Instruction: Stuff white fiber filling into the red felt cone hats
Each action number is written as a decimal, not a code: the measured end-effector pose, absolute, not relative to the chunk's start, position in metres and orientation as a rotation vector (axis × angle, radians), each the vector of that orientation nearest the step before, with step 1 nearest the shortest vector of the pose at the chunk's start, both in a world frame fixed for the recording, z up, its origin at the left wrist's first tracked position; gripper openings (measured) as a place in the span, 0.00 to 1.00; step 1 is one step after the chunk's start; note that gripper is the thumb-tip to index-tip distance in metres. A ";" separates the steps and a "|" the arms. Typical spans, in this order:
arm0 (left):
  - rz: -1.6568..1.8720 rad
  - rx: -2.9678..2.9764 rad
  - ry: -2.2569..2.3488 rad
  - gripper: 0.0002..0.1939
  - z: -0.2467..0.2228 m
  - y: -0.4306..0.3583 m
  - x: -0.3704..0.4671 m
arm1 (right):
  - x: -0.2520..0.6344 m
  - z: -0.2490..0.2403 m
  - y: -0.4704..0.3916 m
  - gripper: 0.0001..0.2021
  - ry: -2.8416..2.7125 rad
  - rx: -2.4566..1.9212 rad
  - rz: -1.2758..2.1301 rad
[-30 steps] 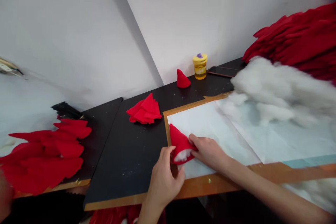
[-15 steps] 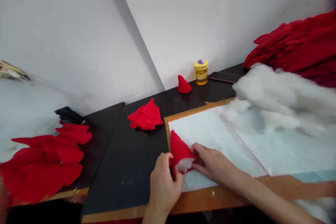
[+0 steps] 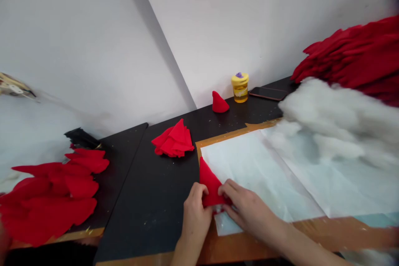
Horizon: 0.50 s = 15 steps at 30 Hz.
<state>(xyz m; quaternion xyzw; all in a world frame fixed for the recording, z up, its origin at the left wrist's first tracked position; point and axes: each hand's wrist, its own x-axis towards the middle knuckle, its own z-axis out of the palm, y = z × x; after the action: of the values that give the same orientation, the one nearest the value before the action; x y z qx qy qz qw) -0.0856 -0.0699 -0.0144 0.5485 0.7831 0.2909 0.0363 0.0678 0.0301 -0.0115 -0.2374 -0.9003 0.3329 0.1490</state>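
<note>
A red fabric cone (image 3: 210, 183) lies at the left edge of the white sheet (image 3: 243, 162), its tip pointing away from me. My left hand (image 3: 197, 212) grips the left side of its wide end, thumb near the rim. On the opposite side, my right hand (image 3: 245, 203) pinches the rim between thumb and fingers. A little white stuffing (image 3: 217, 208) shows at the opening, which is nearly flat between both hands. How full the cone is inside cannot be seen.
Red cloth pieces (image 3: 173, 140) lie behind my hands, with a larger heap (image 3: 52, 199) left. Further back stand another red cone (image 3: 220, 102), a yellow-lidded jar (image 3: 240, 88) and a phone (image 3: 268, 93). White fluffy stuffing (image 3: 339, 116) and piled red fabric (image 3: 352, 56) occupy the right.
The cone's round opening, with stuffing showing widely, is now pressed nearly flat between my hands. My right hand has shifted slightly left and nearer to me.
</note>
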 end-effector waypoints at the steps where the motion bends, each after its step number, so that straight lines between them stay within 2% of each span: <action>1: 0.941 1.657 2.406 0.16 -0.014 -0.072 -0.088 | 0.070 -0.013 0.032 0.16 -2.522 -0.697 1.003; 3: 1.046 1.642 2.348 0.26 -0.010 -0.075 -0.092 | 0.072 -0.015 0.036 0.20 -2.427 -0.758 1.084; 5: 1.143 1.666 2.258 0.30 -0.005 -0.077 -0.093 | 0.072 -0.012 0.037 0.21 -2.387 -0.749 1.154; 9: 1.305 1.660 2.153 0.20 -0.001 -0.080 -0.080 | 0.073 0.001 0.033 0.21 -2.299 -0.563 0.972; 12: 1.212 1.660 2.163 0.13 -0.007 -0.083 -0.068 | 0.080 0.005 0.030 0.16 -2.336 -0.517 0.756; 13: 1.153 1.681 2.203 0.14 -0.010 -0.083 -0.065 | 0.082 0.004 0.030 0.14 -2.371 -0.513 0.736; 15: 1.034 1.764 2.260 0.23 -0.013 -0.081 -0.063 | 0.087 -0.002 0.031 0.12 -2.425 -0.505 0.770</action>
<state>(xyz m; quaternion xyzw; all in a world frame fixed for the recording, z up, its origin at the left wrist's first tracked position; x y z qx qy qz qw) -0.0625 -0.0811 -0.0133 0.5783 0.7407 0.3388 0.0471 0.0868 0.0315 -0.0016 -0.1875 -0.9000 0.2859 0.2705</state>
